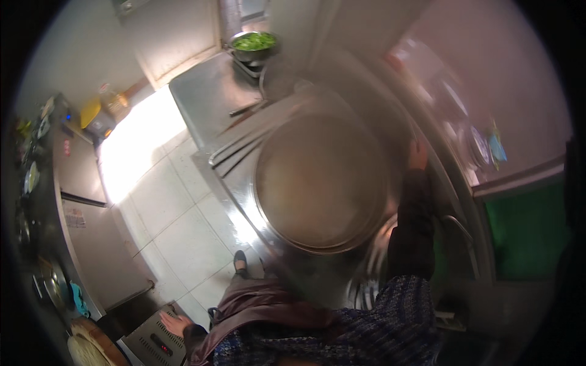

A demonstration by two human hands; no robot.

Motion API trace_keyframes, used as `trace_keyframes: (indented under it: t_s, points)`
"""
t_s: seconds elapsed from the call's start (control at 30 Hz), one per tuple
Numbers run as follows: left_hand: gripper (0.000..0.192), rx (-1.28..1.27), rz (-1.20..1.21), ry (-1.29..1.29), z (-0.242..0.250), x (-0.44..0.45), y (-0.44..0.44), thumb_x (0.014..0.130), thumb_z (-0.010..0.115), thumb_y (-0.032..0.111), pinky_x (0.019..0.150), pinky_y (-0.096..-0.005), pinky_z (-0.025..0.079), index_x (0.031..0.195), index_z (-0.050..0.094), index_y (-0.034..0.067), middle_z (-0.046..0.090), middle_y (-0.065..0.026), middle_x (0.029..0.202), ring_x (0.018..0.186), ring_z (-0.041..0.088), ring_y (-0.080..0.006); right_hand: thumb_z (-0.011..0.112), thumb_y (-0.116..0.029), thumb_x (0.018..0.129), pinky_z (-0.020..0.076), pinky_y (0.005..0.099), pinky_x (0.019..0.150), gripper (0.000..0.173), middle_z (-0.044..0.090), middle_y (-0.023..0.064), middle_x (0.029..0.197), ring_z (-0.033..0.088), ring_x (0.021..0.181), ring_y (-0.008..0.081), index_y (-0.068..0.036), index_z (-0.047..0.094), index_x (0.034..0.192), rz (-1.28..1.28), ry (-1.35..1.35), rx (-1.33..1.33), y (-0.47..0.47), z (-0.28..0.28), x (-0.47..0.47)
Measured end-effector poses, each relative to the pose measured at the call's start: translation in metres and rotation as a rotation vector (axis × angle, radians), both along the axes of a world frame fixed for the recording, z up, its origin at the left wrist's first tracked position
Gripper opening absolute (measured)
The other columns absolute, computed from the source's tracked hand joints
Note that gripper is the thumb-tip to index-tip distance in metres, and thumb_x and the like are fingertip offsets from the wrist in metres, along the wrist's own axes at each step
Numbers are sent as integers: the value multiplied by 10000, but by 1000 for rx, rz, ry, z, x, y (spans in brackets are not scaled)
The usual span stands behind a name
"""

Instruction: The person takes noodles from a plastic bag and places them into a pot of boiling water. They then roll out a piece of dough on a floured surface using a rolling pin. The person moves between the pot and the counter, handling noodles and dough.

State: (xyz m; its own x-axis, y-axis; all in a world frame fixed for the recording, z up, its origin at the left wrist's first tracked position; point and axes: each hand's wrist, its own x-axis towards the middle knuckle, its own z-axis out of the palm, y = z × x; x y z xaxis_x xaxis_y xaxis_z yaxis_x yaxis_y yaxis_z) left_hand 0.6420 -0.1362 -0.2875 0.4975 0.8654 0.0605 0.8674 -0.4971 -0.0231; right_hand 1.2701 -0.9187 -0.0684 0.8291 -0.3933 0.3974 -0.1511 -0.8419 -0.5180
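A large round steel pot (320, 249) stands before me, its inside blurred by steam and hazy brown. My right hand (417, 156) reaches past the pot's right side toward the back of the range. It is blurred in the haze, and whether it grips something there cannot be told. Low at the left, my left hand (174, 324) is spread over a vented metal appliance (149, 336) with a small red display. Nothing shows in its fingers; contact with the casing is unclear. Long dark sticks (240, 155) lie beside the pot's upper left rim.
A steel bowl of chopped greens (253, 45) sits on the steel worktop (197, 96) at the back. Dishes (478, 146) stand on a shelf at right. The left counter (62, 201) carries plates and a wooden board (98, 338). White floor tiles (174, 219) lie between.
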Motion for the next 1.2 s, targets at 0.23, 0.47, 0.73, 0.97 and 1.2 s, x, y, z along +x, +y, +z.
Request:
trace_keyframes:
  t_s: [0.23,0.47,0.73,0.97,1.2]
  points:
    - [654,-263,554,194,-36,-108,-37,929,595,321,1142,-493,381,1485,439,16,503,-210,1473,1343,484,-392,540,-251,1023,428,425,1064,365,600,154,1352,549,1295,309,-8,601,1288,-58,732,-945,257,15,60]
    - [710,-151,672,230,-84,-89,5,901,646,237,1155,-470,373,1549,372,139,470,-77,1529,1415,429,-301,609,-286,962,417,476,1076,464,566,281,1351,523,1291,399,38,601,1295,143,221,62,282,44,89]
    - [765,-281,279,275,-127,-12,47,839,653,267,1187,-464,321,1526,388,61,444,-148,1545,1432,407,-318,688,-181,873,437,539,998,390,644,224,1183,583,1123,428,-75,675,1247,204,88,-422,250,-31,-178]
    - [770,-425,-47,-73,-86,99,86,792,672,171,1172,-462,333,1493,408,-6,467,-207,1517,1420,409,-363,713,-220,841,472,509,857,153,698,131,838,641,884,351,-101,783,908,123,271,-414,233,-16,-292]
    - [792,-425,-162,-95,-66,140,89,757,690,141,1172,-458,342,1485,419,-12,474,-211,1509,1410,421,-371,755,-285,818,480,492,794,177,690,114,798,646,842,347,-108,757,803,71,246,-232,239,-27,-312]
